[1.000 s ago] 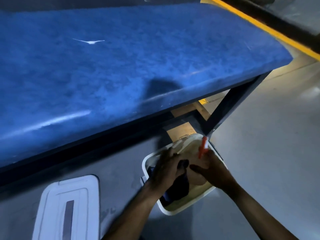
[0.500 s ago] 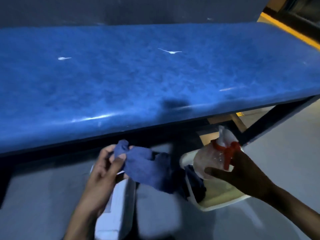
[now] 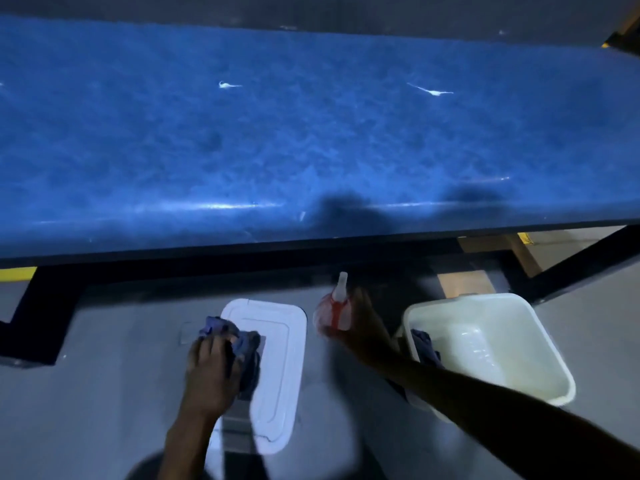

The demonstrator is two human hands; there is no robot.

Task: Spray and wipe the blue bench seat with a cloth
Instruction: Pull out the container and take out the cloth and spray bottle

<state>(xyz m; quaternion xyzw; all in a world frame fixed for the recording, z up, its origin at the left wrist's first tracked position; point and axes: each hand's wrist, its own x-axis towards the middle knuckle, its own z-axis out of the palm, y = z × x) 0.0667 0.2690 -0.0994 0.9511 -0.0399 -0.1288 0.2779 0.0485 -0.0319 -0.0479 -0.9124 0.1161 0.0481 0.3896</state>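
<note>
Bench seat (image 3: 311, 140) bare, blue; left hand (image 3: 211, 368) grips blue cloth (image 3: 239, 341) over white lid (image 3: 277, 368), right hand (image 3: 363, 330) grips spray bottle (image 3: 332, 313) beside tub (image 3: 512, 327).

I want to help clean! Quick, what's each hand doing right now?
Left hand: closed around the blue cloth, above the white lid.
Right hand: closed around the spray bottle, nozzle toward the bench seat.

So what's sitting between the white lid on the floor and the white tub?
In the head view, the right hand holding the spray bottle hangs between the white lid and the white tub, over bare grey floor.
</note>
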